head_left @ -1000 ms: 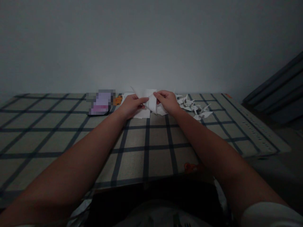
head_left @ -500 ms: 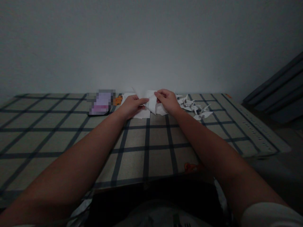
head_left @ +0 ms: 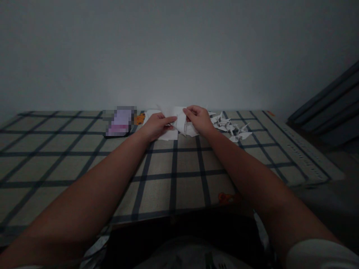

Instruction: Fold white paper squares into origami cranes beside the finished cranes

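Between my two hands is a folded piece of white paper (head_left: 181,122), held up over loose paper sheets. My left hand (head_left: 157,125) pinches its left side, thumb on top and pointing right. With thumb and forefinger, my right hand (head_left: 197,118) grips the right edge. The paper's exact folded shape is too small and dim to tell. Beneath and around the hands lie white paper sheets (head_left: 169,135) on the checked cloth. Right beside my right hand sits a pile of folded paper cranes (head_left: 230,126).
A phone with a lit, blurred screen (head_left: 120,122) lies left of the papers. The checked tablecloth (head_left: 157,164) covers the table, which meets a plain wall (head_left: 179,56). An orange print (head_left: 139,119) shows beside the papers. A dark ridged object (head_left: 331,108) stands at far right.
Almost nothing differs. The folded paper between my hands has shifted very slightly, while both hands keep their grip in the same place.
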`<action>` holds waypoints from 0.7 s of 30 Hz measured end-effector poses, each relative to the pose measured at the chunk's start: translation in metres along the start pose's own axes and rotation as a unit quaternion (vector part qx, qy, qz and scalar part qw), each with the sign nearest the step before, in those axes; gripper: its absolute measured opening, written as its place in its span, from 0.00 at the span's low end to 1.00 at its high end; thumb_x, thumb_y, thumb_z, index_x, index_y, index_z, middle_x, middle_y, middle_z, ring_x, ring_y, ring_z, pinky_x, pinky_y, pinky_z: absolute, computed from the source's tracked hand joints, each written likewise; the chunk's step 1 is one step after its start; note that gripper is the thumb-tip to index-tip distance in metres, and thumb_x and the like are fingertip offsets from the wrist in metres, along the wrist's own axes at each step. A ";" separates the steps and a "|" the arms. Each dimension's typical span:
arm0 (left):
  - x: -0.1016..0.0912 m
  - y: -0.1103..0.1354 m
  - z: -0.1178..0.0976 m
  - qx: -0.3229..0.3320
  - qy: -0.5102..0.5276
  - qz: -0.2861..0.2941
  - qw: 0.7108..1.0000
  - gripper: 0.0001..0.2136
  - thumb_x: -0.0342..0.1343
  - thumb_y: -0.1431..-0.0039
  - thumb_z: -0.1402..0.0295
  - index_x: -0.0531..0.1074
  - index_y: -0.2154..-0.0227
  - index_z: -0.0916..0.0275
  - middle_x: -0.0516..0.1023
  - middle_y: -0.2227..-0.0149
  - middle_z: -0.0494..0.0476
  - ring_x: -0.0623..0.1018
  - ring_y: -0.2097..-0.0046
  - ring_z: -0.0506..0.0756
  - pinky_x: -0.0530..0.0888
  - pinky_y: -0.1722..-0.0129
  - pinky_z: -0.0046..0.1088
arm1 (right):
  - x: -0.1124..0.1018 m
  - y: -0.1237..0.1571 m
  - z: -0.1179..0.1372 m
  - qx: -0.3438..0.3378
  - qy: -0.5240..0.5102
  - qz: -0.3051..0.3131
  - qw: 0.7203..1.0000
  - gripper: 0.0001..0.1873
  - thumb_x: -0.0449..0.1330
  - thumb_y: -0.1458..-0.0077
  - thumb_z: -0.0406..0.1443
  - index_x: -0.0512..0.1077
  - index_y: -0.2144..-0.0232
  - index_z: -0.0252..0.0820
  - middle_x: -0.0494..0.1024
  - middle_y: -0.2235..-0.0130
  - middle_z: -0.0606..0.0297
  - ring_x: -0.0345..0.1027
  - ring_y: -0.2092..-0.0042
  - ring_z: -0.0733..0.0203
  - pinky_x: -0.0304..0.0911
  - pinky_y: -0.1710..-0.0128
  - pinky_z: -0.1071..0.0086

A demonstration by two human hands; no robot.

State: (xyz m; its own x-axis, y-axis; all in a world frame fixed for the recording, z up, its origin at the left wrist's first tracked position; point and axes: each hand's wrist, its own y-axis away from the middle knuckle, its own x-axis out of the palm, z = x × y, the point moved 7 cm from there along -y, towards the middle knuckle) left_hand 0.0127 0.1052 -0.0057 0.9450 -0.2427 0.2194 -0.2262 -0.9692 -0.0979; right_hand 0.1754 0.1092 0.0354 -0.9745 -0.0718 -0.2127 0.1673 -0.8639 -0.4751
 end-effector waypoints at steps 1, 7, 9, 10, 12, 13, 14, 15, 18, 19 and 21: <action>0.000 0.000 0.000 -0.002 0.000 -0.001 1.000 0.14 0.72 0.56 0.65 0.81 0.66 0.67 0.83 0.61 0.64 0.79 0.65 0.53 0.75 0.63 0.27 | 0.000 0.000 0.000 0.000 -0.001 0.001 1.000 0.18 0.61 0.45 0.50 0.70 0.73 0.42 0.70 0.75 0.69 0.64 0.71 0.66 0.62 0.68 0.70; -0.002 0.001 -0.003 0.000 -0.013 -0.018 1.000 0.14 0.71 0.56 0.65 0.81 0.67 0.67 0.83 0.62 0.63 0.79 0.67 0.52 0.74 0.68 0.25 | -0.001 0.002 0.004 -0.011 0.002 0.007 1.000 0.19 0.60 0.44 0.50 0.71 0.74 0.41 0.70 0.76 0.69 0.64 0.72 0.66 0.62 0.68 0.69; -0.002 0.001 -0.002 0.000 -0.013 -0.016 1.000 0.14 0.71 0.56 0.65 0.81 0.67 0.67 0.83 0.63 0.63 0.79 0.66 0.53 0.75 0.67 0.26 | -0.001 0.003 0.004 -0.006 0.005 0.006 1.000 0.19 0.60 0.43 0.50 0.71 0.74 0.41 0.70 0.76 0.69 0.64 0.72 0.66 0.62 0.68 0.69; -0.001 0.001 -0.002 -0.001 -0.010 -0.012 1.000 0.14 0.71 0.56 0.66 0.81 0.67 0.67 0.83 0.63 0.63 0.79 0.66 0.53 0.75 0.66 0.26 | -0.001 0.003 0.004 -0.003 0.006 0.004 1.000 0.19 0.60 0.43 0.50 0.71 0.74 0.41 0.70 0.76 0.69 0.64 0.72 0.66 0.62 0.68 0.69; 0.000 0.001 -0.003 0.000 0.000 -0.011 1.000 0.13 0.71 0.56 0.66 0.81 0.67 0.66 0.83 0.64 0.61 0.79 0.66 0.52 0.75 0.66 0.26 | -0.001 0.003 0.003 0.005 0.000 0.000 1.000 0.18 0.61 0.43 0.50 0.70 0.74 0.42 0.70 0.76 0.69 0.64 0.72 0.67 0.62 0.68 0.70; 0.000 0.001 -0.004 0.001 0.006 -0.012 1.000 0.13 0.71 0.56 0.67 0.81 0.67 0.66 0.83 0.64 0.60 0.78 0.67 0.52 0.74 0.66 0.26 | 0.000 0.002 0.003 0.011 -0.006 -0.002 1.000 0.18 0.61 0.43 0.49 0.70 0.74 0.42 0.70 0.76 0.69 0.64 0.72 0.67 0.62 0.68 0.70; 0.000 0.001 -0.005 0.002 0.011 -0.016 1.000 0.12 0.71 0.57 0.67 0.81 0.67 0.65 0.82 0.65 0.59 0.78 0.68 0.51 0.74 0.67 0.26 | -0.001 0.001 0.002 0.015 -0.015 -0.006 1.000 0.18 0.61 0.43 0.49 0.69 0.74 0.42 0.70 0.76 0.69 0.64 0.73 0.67 0.62 0.68 0.71; -0.001 0.001 -0.006 0.005 0.017 -0.022 1.000 0.12 0.71 0.57 0.67 0.80 0.69 0.65 0.82 0.67 0.58 0.77 0.69 0.50 0.73 0.68 0.25 | -0.001 0.001 0.001 0.020 -0.025 -0.012 0.999 0.17 0.61 0.43 0.48 0.69 0.74 0.42 0.70 0.76 0.70 0.64 0.73 0.68 0.62 0.69 0.71; -0.003 0.001 -0.009 0.012 0.023 -0.036 0.999 0.10 0.72 0.57 0.67 0.78 0.74 0.65 0.78 0.73 0.55 0.75 0.73 0.48 0.71 0.71 0.23 | -0.005 -0.002 -0.003 0.029 -0.056 -0.039 0.997 0.16 0.62 0.42 0.46 0.69 0.74 0.41 0.70 0.77 0.71 0.63 0.74 0.69 0.60 0.71 0.73; -0.004 0.001 -0.010 0.013 0.023 -0.037 0.999 0.10 0.72 0.57 0.66 0.77 0.76 0.65 0.77 0.74 0.53 0.74 0.73 0.47 0.71 0.71 0.22 | -0.006 -0.003 -0.004 0.032 -0.064 -0.050 0.996 0.15 0.62 0.42 0.45 0.69 0.74 0.41 0.69 0.77 0.71 0.63 0.75 0.70 0.60 0.72 0.74; -0.004 0.001 -0.010 0.007 0.022 -0.033 0.999 0.10 0.71 0.56 0.66 0.77 0.77 0.65 0.75 0.76 0.52 0.74 0.73 0.47 0.71 0.71 0.21 | -0.009 -0.003 -0.005 0.036 -0.075 -0.067 0.994 0.14 0.62 0.42 0.42 0.69 0.75 0.40 0.69 0.78 0.72 0.62 0.76 0.71 0.58 0.73 0.75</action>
State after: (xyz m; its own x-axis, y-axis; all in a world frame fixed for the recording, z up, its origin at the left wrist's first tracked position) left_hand 0.0064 0.1045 0.0027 0.9464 -0.1805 0.2677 -0.1605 -0.9824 -0.0951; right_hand 0.1846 0.1152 0.0348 -0.9996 -0.0217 -0.0191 0.0278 -0.9033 -0.4280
